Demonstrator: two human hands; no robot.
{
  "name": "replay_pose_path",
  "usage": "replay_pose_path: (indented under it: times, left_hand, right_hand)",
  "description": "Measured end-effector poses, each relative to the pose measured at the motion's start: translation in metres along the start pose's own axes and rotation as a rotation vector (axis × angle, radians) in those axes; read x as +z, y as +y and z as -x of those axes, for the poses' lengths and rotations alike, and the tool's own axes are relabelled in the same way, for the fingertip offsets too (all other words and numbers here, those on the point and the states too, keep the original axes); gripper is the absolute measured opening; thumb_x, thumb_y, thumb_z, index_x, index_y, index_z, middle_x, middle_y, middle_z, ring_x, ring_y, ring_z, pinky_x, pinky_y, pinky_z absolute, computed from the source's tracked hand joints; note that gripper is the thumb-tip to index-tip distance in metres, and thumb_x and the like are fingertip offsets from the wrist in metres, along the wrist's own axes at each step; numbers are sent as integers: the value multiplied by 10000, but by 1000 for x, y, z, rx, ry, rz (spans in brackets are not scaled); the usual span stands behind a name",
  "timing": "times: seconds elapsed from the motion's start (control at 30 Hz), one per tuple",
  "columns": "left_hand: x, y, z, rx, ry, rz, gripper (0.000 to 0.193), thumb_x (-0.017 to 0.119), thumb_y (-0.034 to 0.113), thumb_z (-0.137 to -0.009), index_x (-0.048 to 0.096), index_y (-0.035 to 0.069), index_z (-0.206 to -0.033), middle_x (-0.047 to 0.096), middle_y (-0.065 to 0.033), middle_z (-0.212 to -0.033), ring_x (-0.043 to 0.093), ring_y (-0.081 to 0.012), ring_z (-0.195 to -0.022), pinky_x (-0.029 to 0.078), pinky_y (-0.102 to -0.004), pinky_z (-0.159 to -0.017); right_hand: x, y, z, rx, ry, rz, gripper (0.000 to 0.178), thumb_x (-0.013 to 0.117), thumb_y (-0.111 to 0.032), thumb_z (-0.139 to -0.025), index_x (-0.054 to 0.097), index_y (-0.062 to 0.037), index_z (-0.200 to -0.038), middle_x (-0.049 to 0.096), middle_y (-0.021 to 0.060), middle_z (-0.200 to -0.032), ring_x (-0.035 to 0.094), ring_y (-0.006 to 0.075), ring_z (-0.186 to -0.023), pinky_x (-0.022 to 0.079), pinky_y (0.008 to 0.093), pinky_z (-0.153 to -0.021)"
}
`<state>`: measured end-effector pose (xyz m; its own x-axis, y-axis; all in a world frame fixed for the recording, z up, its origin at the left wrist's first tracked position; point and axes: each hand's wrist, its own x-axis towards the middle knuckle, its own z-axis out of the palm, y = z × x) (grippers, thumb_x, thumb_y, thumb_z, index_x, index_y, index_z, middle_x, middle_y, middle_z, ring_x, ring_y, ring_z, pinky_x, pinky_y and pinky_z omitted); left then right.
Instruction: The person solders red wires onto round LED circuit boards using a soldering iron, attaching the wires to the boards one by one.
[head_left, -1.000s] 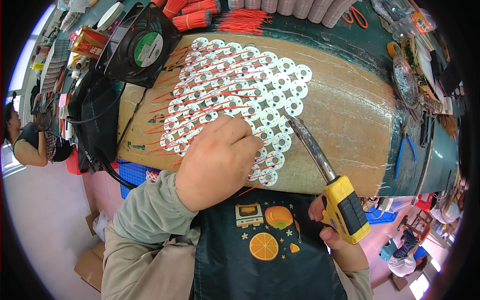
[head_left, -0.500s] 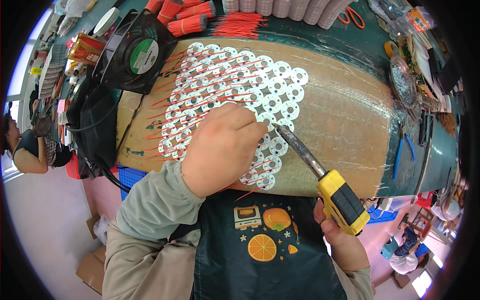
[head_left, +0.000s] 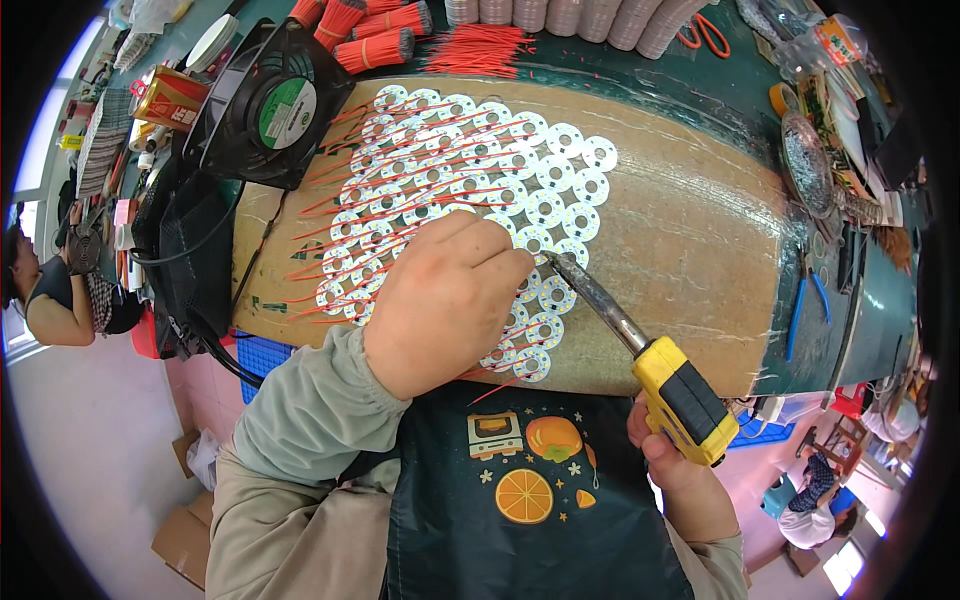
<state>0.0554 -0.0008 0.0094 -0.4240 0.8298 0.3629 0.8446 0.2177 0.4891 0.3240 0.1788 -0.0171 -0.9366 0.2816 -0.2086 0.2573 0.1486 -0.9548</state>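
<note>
My left hand is closed over the middle of a sheet of round white LED boards, thumb and fingertips pinched together. Whatever it pinches is hidden by the fingers. Thin red wires lie across many of the boards, their ends sticking out to the left. In my right hand is a soldering iron with a yellow and black handle, held from below. Its dark metal shaft slants up to the left, and the tip is at a board right beside my left fingertips.
The boards lie on a brown worn board. A black fan stands at the left. Behind are bundles of red wires, loose red wires and stacked round discs. Blue-handled pliers and a metal dish sit right.
The soldering iron has shifted very slightly left, its tip a little lower. My left hand has barely moved and stays pinched at the same spot.
</note>
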Motion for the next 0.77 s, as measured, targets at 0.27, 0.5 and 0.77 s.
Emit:
replay_pose_path:
  times: [0.27, 0.5, 0.77]
  left_hand:
    - [3, -1, 3, 10, 13, -1, 169, 639, 29, -709, 671, 42, -875, 554, -66, -800, 571, -263, -795, 479, -382, -761]
    - [-2, 0, 2, -15, -13, -13, 231, 711, -35, -700, 717, 56, -912, 641, -81, -852, 638, -278, -799, 523, -384, -703]
    - [-4, 1, 2, -19, -52, -24, 199, 718, -11, -738, 721, 60, -924, 653, -82, -888, 640, -283, -844, 527, -389, -725]
  right_hand:
    - [-1, -3, -2, -15, -43, 76, 326, 706, -382, -888, 580, -128, -726, 550, 37, -684, 551, 281, -623, 404, 379, -551]
    - [5, 0, 1, -25, 55, -162, 350, 683, -422, -927, 620, -81, -883, 552, 10, -710, 547, 182, -636, 424, 347, -584]
    - [-11, -15, -38, -94, 196, -680, 956, 768, -554, -827, 330, 4, -1468, 520, 29, -705, 534, 177, -596, 457, 313, -552]
